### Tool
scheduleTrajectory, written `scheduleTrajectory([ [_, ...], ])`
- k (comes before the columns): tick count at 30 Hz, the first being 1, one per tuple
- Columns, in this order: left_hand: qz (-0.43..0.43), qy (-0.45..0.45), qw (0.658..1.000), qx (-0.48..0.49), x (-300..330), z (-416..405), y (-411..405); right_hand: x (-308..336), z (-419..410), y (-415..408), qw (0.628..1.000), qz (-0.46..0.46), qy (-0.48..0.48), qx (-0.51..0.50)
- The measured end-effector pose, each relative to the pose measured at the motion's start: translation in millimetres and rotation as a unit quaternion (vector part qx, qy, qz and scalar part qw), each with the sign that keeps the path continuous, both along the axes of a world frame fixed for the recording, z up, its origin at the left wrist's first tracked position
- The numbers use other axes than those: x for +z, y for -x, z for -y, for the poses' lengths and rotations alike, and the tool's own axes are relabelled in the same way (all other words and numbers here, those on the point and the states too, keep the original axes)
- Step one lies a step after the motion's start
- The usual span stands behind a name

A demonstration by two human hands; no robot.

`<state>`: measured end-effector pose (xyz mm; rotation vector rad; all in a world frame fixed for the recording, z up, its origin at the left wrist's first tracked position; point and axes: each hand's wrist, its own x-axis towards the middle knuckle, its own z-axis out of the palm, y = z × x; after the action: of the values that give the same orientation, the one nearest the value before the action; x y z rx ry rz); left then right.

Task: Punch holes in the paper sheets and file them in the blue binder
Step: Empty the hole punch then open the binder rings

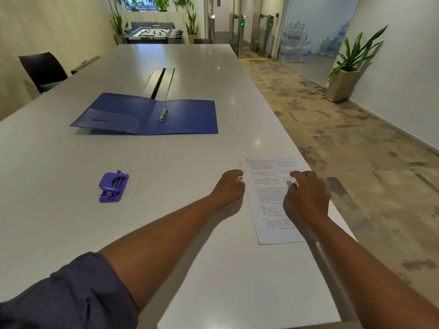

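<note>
Paper sheets (printed) lie under the right hand, fingers curled loosely; left hand touches their edge, grip unclear

A: Arm status?
B: Both extended forward, forearms bare, converging toward the right. Left sleeve bunched at the elbow.
A: Left hand?
B: Left hand palm down, low over the tabletop, fingers curled under, tips at the paper sheets' left edge. Can't tell if it has a grip.
A: Right?
B: Right hand palm down on top of the sheets, fingers bent, tips pressing down. Wrists both roughly straight.
</note>
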<state>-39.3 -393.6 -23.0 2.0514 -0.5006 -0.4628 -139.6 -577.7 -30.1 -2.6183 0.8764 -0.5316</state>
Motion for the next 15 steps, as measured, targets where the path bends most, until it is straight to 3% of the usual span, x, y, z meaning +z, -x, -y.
scheduleTrajectory([
  [2, -0.003, -0.009, 1.0, 0.016, 1.6, -16.2, 0.3, 3.0, -18.3, -11.2, 0.999, 0.003, -0.023, 0.028],
  [7, 0.1, -0.025, 0.991, 0.08, 4.6, -80.5, -11.0, 3.8, -81.2, -46.2, 0.988, 0.014, -0.074, 0.132],
  [12, 0.234, -0.083, 0.949, 0.192, 12.3, -156.8, -35.7, -1.1, -146.6, -77.5, 0.96, 0.034, -0.132, 0.246],
  [15, 0.259, -0.126, 0.924, 0.252, 18.6, -205.7, -52.2, 3.7, -192.1, -96.1, 0.943, 0.021, -0.159, 0.29],
])
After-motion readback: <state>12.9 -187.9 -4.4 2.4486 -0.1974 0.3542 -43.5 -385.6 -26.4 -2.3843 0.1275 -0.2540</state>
